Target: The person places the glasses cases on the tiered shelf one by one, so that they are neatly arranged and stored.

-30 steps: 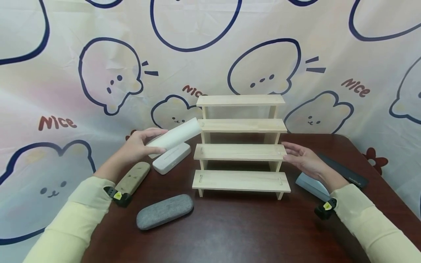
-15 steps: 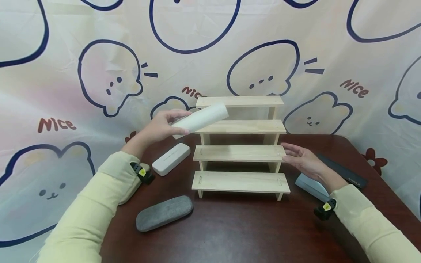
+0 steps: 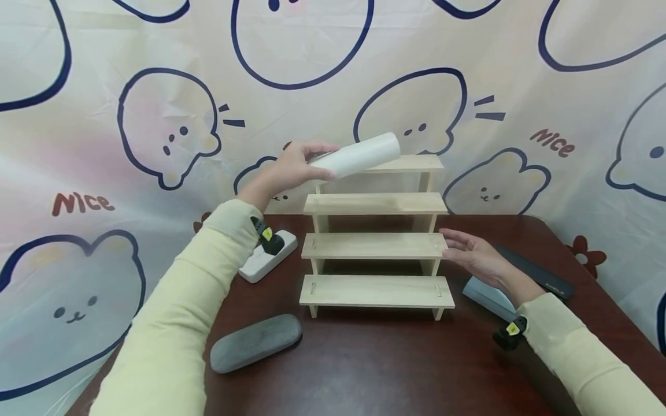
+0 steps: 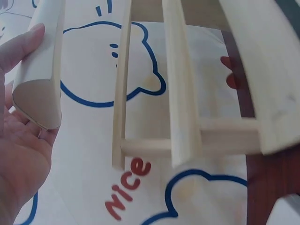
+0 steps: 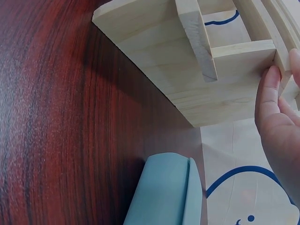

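Observation:
My left hand [image 3: 299, 166] holds a white glasses case [image 3: 359, 155] in the air, tilted, its right end in front of the top shelf. Thumb and fingers lie on opposite sides of it; the left wrist view shows the rounded end of the case [image 4: 40, 101]. Whether it touches the shelf I cannot tell. A pale wooden tiered stand [image 3: 377, 290] with several shelves stands on the table. My right hand [image 3: 476, 257] is at the right end of its second shelf from the bottom, and in the right wrist view the fingertips [image 5: 271, 77] pinch that board's end.
Left of the stand lies another white case [image 3: 267, 257], partly behind the left wrist strap. A grey case [image 3: 256, 343] lies nearer the front. Right of it are a light blue case [image 3: 489, 297] and a dark case [image 3: 538, 271]. A printed cloth [image 3: 291, 110] hangs behind.
My left hand has carried the white glasses case up and to the right, from beside the stand to the top shelf's height. The right hand stays at the shelf end.

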The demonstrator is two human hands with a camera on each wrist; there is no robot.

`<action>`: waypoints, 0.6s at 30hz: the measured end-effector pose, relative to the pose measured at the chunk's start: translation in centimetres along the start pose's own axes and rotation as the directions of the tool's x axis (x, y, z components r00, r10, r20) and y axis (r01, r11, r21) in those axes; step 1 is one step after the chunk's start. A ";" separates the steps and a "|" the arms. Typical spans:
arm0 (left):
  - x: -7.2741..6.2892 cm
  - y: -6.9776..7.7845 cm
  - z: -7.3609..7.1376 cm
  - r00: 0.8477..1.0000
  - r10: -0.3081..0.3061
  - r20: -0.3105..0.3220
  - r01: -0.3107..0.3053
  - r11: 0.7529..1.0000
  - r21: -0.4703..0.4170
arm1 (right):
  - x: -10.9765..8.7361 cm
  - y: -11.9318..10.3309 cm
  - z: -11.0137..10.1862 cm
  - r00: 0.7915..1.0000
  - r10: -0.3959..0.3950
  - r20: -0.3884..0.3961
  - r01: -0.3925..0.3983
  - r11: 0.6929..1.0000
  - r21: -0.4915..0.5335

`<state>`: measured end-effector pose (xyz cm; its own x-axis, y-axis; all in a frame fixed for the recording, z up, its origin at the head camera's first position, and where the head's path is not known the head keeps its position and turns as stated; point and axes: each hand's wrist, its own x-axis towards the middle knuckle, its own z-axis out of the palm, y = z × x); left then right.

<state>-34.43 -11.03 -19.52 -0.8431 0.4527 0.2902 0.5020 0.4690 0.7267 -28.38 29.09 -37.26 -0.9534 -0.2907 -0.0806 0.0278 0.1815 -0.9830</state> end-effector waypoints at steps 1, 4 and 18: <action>0.5 0.1 0.2 1.000 -0.007 0.005 0.007 1.000 -0.009 | 0.0 -0.1 0.0 1.000 -0.001 0.001 0.001 1.000 -0.001; 1.9 0.1 0.7 1.000 -0.028 0.007 0.028 0.999 -0.019 | 0.0 -0.2 0.1 1.000 -0.008 0.007 0.008 1.000 -0.007; 7.1 0.5 3.0 0.996 -0.056 0.071 0.053 0.998 0.041 | 0.2 0.4 -0.2 1.000 -0.017 0.020 0.017 1.000 0.009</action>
<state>-39.58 -5.31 -19.04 -0.8541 0.4784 0.2040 0.4638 0.5231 0.7150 -28.65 29.25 -37.64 -0.9475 -0.3125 -0.0669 0.0142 0.1681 -0.9857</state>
